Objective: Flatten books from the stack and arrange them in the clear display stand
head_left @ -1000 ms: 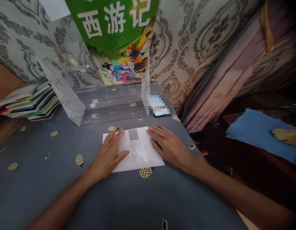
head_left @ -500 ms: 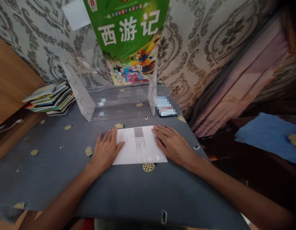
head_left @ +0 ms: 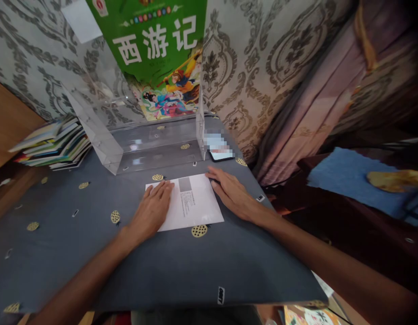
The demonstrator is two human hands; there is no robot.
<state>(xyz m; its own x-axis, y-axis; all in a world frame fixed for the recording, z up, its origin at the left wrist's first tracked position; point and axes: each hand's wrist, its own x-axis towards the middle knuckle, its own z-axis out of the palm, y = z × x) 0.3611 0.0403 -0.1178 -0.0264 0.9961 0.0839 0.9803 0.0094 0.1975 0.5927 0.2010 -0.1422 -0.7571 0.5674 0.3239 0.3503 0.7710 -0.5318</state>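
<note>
One printed white paper; our left hand open, flat upon it, our right hand open at its edge.

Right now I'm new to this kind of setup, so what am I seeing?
No machine here: these are a person's bare left hand and bare right hand, seen by one head-worn camera looking forward and down. The left hand lies on a flat, white, rectangular printed paper; the right hand's fingertips are at its far right corner. Neither seems to grip it. Around them, on a dark blue-grey, pineapple-patterned cloth, are a clear plastic rack with an upright green illustrated book, multicoloured stacked books and a black-edged phone.
</note>
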